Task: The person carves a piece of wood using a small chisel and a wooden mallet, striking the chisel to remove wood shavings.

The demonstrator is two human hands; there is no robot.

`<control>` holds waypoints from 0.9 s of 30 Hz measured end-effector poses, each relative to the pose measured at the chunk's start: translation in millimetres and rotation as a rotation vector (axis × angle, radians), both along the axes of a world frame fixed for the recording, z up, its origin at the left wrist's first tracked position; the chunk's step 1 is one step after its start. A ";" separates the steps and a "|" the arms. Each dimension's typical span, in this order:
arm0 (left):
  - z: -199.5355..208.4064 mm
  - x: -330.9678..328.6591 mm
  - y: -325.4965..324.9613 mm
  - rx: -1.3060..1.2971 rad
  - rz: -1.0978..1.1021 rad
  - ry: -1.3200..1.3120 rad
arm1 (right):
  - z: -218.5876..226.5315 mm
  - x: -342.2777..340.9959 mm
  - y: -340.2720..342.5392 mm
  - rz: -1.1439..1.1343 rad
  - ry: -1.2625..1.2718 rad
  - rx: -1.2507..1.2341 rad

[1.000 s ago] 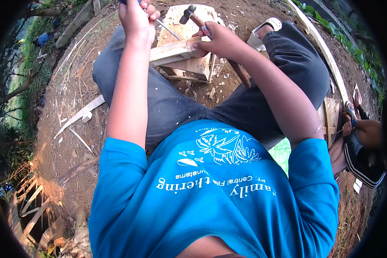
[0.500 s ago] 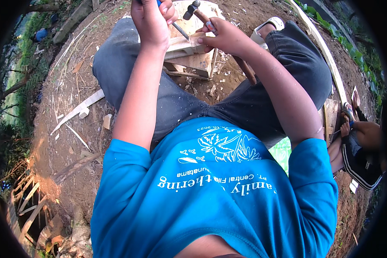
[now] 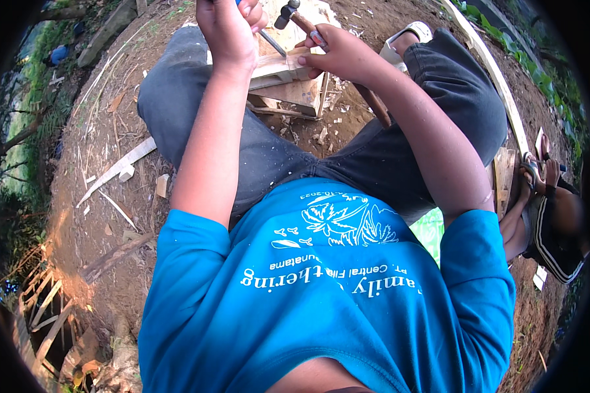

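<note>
My left hand is closed round the blue handle of a chisel, at the top edge of the view. Its steel blade slants down to the right, and the tip meets a pale wooden piece. In my right hand is a hammer with a dark metal head and a wooden handle. The head points up and left, beside the chisel; the handle runs back under my forearm. My right thumb and forefinger reach to the wood near the chisel tip. The top of my left hand is cut off by the frame.
The wood rests on a wooden block between my bent knees. Chips and offcuts lie on the dirt. A long pale strip curves along the right, where another person sits. Sticks are piled at lower left.
My hands, the chisel and the hammer have shifted very slightly up and left in the view, with the grips unchanged. The other person at right has moved their arms and leaned.
</note>
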State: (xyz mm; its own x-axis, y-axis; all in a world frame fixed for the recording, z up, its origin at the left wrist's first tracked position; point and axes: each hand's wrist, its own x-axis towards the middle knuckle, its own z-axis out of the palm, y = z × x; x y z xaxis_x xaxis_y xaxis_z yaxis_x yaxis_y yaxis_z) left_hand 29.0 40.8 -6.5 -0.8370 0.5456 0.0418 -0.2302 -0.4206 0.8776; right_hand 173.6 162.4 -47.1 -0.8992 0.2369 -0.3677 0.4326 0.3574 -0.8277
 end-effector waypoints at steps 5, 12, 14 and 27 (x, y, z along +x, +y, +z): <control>1.5 -0.9 -0.2 0.018 0.003 -0.007 | 4.2 -0.5 -1.0 -0.005 -0.026 -0.013; 1.7 -0.7 1.6 0.012 0.013 -0.005 | 0.3 -0.7 -0.9 -0.010 -0.015 -0.005; 1.3 -0.6 2.0 0.011 0.020 -0.007 | -0.2 -0.5 -0.9 -0.010 -0.011 -0.004; -0.3 -3.1 1.0 0.032 0.017 -0.016 | 1.1 -0.4 -0.5 0.003 -0.005 0.006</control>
